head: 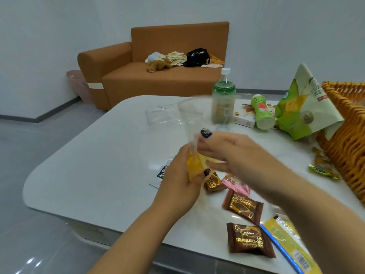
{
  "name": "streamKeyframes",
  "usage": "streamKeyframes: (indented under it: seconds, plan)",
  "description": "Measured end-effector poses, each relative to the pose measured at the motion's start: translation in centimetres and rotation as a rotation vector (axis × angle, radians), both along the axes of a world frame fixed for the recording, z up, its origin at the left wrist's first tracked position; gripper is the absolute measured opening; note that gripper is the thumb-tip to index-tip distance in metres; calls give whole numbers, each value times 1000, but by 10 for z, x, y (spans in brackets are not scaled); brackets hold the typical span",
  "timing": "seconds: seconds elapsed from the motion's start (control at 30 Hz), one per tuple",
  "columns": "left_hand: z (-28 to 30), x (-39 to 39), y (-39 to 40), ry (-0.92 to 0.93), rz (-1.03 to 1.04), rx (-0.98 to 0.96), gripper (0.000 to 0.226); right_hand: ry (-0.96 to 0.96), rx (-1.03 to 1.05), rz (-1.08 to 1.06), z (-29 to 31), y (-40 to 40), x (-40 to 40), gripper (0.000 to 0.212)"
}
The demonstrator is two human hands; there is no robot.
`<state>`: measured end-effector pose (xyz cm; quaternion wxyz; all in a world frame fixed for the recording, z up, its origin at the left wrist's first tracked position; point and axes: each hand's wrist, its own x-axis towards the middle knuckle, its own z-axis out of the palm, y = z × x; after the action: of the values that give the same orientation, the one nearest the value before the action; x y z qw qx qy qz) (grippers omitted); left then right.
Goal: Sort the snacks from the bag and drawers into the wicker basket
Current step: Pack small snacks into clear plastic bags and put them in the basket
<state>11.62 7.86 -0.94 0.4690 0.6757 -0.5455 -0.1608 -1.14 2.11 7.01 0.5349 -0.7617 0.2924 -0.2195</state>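
Emptying a clear plastic bag (194, 117) of its yellow snack packet (195, 167) over the counter (94, 159).

Best to keep the packet pinned while drawing the film off upward, so nothing drops. The left hand (182, 178) is closed around the packet low down; the right hand (229, 153), blurred, pinches the bag's film just above. Brown chocolate packets (244, 206) lie below, and the wicker basket (347, 139) waits at far right.

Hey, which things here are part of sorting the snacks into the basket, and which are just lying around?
Part of the job:
wicker basket
brown chocolate packets
pink packet
green snack bag
yellow snack, held in the left hand and right hand

Just lying around:
sofa
stuffed toys
black bag
pink bin
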Motion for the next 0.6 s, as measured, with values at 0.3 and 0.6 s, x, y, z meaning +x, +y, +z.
streamKeyframes:
  seconds: [0.3,0.6]
  plan:
    - [4,3,-1,273,-52,-10,51,-23,-340,-407,19,-44,-54,26]
    - [5,1,-2,600,-403,123,60,-174,384,-59,-29,-79,-91,112]
